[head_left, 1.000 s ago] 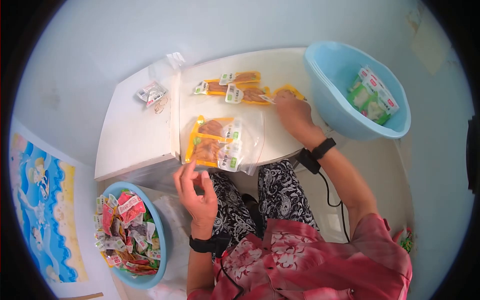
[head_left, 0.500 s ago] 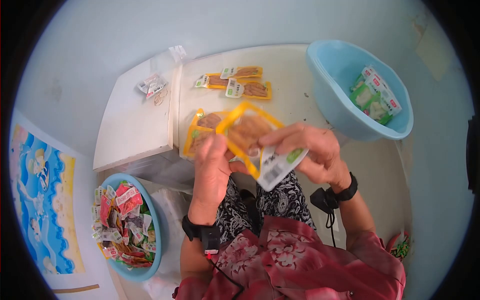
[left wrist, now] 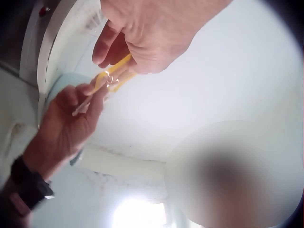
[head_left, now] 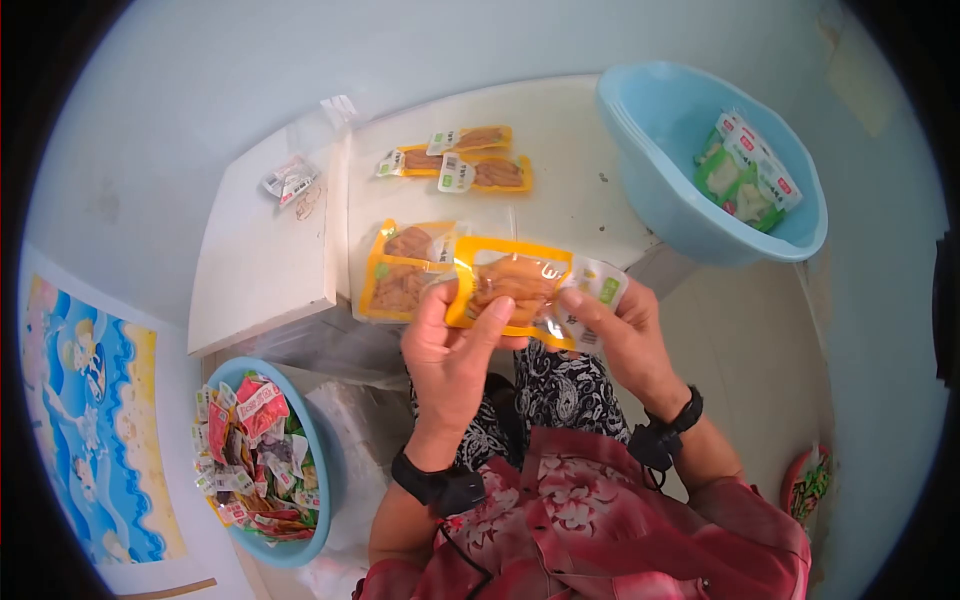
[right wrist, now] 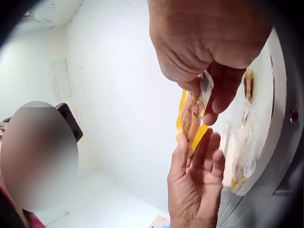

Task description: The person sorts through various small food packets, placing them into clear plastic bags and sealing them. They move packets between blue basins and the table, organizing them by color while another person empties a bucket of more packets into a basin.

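Note:
Both hands hold a yellow-edged snack packet (head_left: 512, 282) over the table's front edge, its clear window showing brown food pieces. My left hand (head_left: 448, 375) pinches the packet's yellow left end, thumb on the front. At the other end, my right hand (head_left: 640, 345) grips the white printed part. In the right wrist view the packet (right wrist: 191, 118) stretches between the two hands. Just behind it on the table lies a clear bag (head_left: 445, 240) with two similar packets (head_left: 398, 288) in it, partly covered by the held one.
Three more yellow packets (head_left: 492, 174) lie farther back on the white table (head_left: 570, 130). A blue basin (head_left: 640, 190) with green-and-white packets stands at the right. Silvery packaging (head_left: 290, 180) rests on the raised left section. Lower left, a blue tub (head_left: 325, 480) is full of mixed packets.
My right hand took the packet from the table's right side and brought it toward my body. My left hand rose and took its other end; the packet is now turned level.

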`<move>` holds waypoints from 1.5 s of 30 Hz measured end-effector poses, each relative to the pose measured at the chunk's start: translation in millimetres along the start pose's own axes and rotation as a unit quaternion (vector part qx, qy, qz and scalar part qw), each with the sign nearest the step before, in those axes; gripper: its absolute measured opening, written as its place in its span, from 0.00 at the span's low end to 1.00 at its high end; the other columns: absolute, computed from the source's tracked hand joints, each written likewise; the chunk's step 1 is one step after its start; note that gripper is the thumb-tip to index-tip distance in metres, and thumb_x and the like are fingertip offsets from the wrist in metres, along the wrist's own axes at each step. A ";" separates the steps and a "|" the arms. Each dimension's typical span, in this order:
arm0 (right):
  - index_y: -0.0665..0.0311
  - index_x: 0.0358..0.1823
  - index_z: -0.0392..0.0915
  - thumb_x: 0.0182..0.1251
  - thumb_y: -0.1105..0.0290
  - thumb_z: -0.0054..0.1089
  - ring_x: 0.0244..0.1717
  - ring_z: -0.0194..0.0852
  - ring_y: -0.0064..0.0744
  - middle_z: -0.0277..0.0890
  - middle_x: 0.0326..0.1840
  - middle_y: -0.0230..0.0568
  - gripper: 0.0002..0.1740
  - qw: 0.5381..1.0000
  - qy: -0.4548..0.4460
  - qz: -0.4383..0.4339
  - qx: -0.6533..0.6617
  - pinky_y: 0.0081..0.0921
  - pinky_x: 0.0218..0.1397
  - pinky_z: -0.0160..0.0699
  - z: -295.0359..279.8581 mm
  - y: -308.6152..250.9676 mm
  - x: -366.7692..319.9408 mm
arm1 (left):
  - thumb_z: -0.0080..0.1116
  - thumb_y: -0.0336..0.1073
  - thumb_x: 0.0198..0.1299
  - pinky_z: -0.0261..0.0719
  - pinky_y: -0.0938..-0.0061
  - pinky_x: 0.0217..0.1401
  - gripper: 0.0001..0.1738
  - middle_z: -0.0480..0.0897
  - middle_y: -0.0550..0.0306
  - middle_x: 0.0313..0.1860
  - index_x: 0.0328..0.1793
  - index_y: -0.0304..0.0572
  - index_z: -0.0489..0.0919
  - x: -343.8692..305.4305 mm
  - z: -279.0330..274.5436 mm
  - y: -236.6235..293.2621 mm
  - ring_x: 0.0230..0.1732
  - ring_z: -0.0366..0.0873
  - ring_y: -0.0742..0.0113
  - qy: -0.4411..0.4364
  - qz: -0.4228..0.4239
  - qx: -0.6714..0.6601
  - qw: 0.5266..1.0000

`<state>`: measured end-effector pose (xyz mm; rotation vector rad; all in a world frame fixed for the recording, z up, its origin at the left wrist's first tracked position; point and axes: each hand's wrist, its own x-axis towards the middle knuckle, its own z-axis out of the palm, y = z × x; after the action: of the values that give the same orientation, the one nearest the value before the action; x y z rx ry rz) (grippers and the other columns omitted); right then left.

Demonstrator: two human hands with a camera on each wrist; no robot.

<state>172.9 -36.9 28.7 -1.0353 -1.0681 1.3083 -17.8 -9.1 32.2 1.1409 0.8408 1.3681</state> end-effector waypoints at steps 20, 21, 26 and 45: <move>0.74 0.54 0.74 0.76 0.67 0.63 0.27 0.88 0.31 0.86 0.40 0.46 0.17 0.994 0.108 0.001 -0.030 0.22 0.23 0.83 -26.9 21.2 25.3 | 0.66 0.27 0.61 0.75 0.55 0.45 0.06 0.79 0.54 0.33 0.43 0.40 0.82 28.7 -12.0 -39.2 0.41 0.76 0.49 0.027 0.296 0.579 0.759; 0.74 0.54 0.74 0.76 0.67 0.63 0.26 0.87 0.30 0.86 0.40 0.46 0.17 0.994 0.099 0.010 -0.041 0.21 0.22 0.82 -22.7 19.6 30.9 | 0.66 0.26 0.61 0.75 0.55 0.44 0.06 0.79 0.53 0.33 0.43 0.41 0.82 29.1 -11.0 -38.8 0.40 0.76 0.49 0.030 0.305 0.574 0.759; 0.72 0.53 0.76 0.75 0.66 0.63 0.24 0.84 0.24 0.86 0.37 0.42 0.15 0.997 0.016 0.029 -0.066 0.16 0.18 0.72 0.2 13.2 60.7 | 0.65 0.25 0.62 0.75 0.57 0.41 0.05 0.79 0.53 0.34 0.43 0.41 0.83 30.7 -6.7 -33.7 0.39 0.76 0.49 0.033 0.334 0.562 0.756; 0.71 0.52 0.82 0.68 0.68 0.71 0.34 0.77 0.16 0.83 0.40 0.33 0.17 0.987 -0.135 0.043 -0.080 0.18 0.32 0.80 25.8 44.2 142.3 | 0.66 0.36 0.62 0.68 0.50 0.73 0.35 0.75 0.37 0.67 0.75 0.34 0.69 46.2 -77.0 -25.4 0.69 0.71 0.37 0.105 0.273 0.577 0.762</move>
<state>135.9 105.2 -7.3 -1.0524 -1.3639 1.4812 -79.9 49.2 -5.9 2.3524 1.7275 1.4215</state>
